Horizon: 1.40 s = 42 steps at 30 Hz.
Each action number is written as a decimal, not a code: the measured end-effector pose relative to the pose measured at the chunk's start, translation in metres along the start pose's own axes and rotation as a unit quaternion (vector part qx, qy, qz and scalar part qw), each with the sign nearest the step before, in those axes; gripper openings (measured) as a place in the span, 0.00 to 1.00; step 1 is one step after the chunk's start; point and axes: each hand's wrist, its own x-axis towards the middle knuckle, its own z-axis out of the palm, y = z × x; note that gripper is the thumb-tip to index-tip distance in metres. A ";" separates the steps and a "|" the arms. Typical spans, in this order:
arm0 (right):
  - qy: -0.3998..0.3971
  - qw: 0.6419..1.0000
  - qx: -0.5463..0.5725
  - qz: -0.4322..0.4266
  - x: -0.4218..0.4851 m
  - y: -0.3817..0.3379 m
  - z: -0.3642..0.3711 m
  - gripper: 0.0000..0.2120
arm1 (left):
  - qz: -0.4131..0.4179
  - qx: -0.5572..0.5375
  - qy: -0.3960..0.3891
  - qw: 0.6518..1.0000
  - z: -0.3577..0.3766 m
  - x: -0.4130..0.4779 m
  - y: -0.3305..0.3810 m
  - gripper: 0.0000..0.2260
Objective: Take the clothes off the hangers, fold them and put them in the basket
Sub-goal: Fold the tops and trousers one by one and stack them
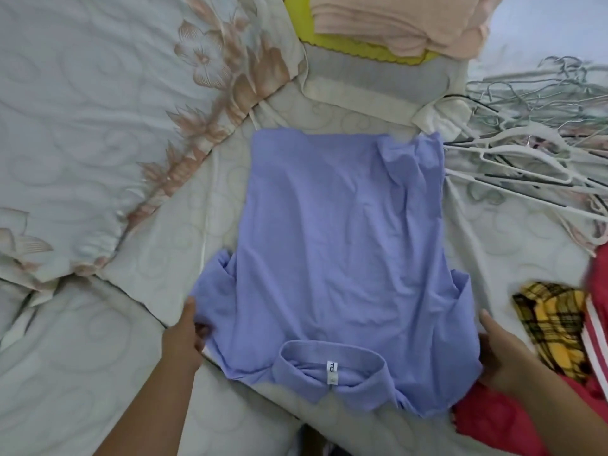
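Observation:
A lilac polo shirt (339, 245) lies flat on the bed, back side up, its collar and white label nearest me. My left hand (184, 337) grips the left sleeve's edge, fingers tucked under the cloth. My right hand (500, 353) holds the shirt's right shoulder edge, with its fingers hidden beneath the fabric. Beyond the shirt stands a yellow-green basket (332, 44) with folded peach clothes (401, 18) stacked in it.
A heap of white and grey hangers (533, 139) lies at the right. Red clothing (493, 422) and a yellow plaid garment (556, 324) sit by my right hand. A floral quilt (98, 126) covers the bed's left side. A white cloth (375, 93) lies before the basket.

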 end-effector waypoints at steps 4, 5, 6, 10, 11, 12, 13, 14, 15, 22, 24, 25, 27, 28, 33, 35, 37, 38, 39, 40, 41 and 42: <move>-0.065 0.998 -0.008 -0.008 -0.007 -0.014 0.004 0.13 | -0.032 -0.002 -0.017 0.999 0.008 0.012 0.007 0.13; -0.040 0.996 -0.039 -0.066 -0.007 -0.015 -0.002 0.12 | -0.034 -0.007 -0.031 0.999 0.008 0.013 0.009 0.12; 0.011 0.983 -0.095 -0.158 -0.009 -0.016 -0.009 0.09 | -0.036 -0.019 -0.041 0.998 0.007 0.015 0.011 0.09; 0.263 0.834 -0.274 -0.400 -0.026 -0.011 -0.046 0.13 | -0.018 -0.042 -0.049 0.998 -0.016 0.028 0.010 0.03; 0.276 0.827 -0.283 -0.400 -0.025 -0.007 -0.054 0.14 | -0.019 -0.056 -0.051 0.997 -0.023 0.031 0.008 0.03; 0.281 0.823 -0.295 -0.395 -0.022 -0.002 -0.059 0.14 | -0.027 -0.073 -0.053 0.996 -0.027 0.034 0.006 0.02; 0.290 0.817 -0.305 -0.394 -0.017 0.002 -0.061 0.13 | -0.035 -0.081 -0.057 0.994 -0.030 0.033 0.004 0.01; 0.305 0.804 -0.318 -0.400 -0.012 0.004 -0.061 0.13 | -0.043 -0.088 -0.074 0.992 -0.030 0.031 0.002 0.02; 0.315 0.783 -0.331 -0.423 -0.009 0.005 -0.056 0.14 | -0.063 -0.098 -0.093 0.989 -0.028 0.024 0.003 0.04; 0.129 0.884 -0.279 -0.354 0.039 0.021 -0.014 0.06 | -0.083 -0.158 -0.167 0.970 -0.022 0.021 0.019 0.17; 0.187 0.909 -0.201 -0.313 0.054 0.024 -0.020 0.04 | -0.044 -0.142 -0.131 0.980 -0.020 0.029 0.018 0.11; 0.204 0.906 -0.186 -0.321 0.054 0.023 -0.019 0.07 | -0.026 -0.137 -0.114 0.984 -0.021 0.031 0.019 0.10; 0.209 0.894 -0.194 -0.347 0.047 0.020 -0.012 0.14 | -0.004 -0.135 -0.087 0.987 -0.028 0.033 0.017 0.18; 0.203 0.895 -0.193 -0.349 0.045 0.022 -0.014 0.18 | 0.002 -0.145 -0.075 0.987 -0.035 0.033 0.016 0.22; 0.285 0.901 -0.138 -0.298 0.043 0.022 -0.045 0.32 | 0.037 -0.151 -0.057 0.986 -0.056 0.027 0.019 0.20; 0.284 0.869 -0.199 -0.354 0.030 0.013 -0.031 0.30 | 0.048 -0.138 -0.065 0.987 -0.052 0.022 0.026 0.12; 0.256 0.831 -0.245 -0.429 0.012 0.013 -0.003 0.25 | 0.077 -0.117 -0.092 0.986 -0.037 0.004 0.036 0.09; 0.220 0.821 -0.253 -0.462 0.003 0.016 0.015 0.21 | 0.101 -0.104 -0.115 0.983 -0.026 -0.011 0.041 0.10; 0.164 0.832 -0.233 -0.476 -0.001 0.022 0.033 0.16 | 0.129 -0.080 -0.142 0.978 -0.013 -0.030 0.043 0.11; 0.087 0.865 -0.193 -0.456 -0.009 0.026 0.054 0.10 | 0.157 -0.047 -0.177 0.971 0.001 -0.052 0.045 0.11; 0.010 0.899 -0.141 -0.415 -0.015 0.028 0.074 0.11 | 0.180 -0.005 -0.221 0.959 0.016 -0.074 0.046 0.10; -0.055 0.929 -0.100 -0.353 -0.017 0.030 0.091 0.19 | 0.192 0.037 -0.275 0.941 0.031 -0.095 0.044 0.10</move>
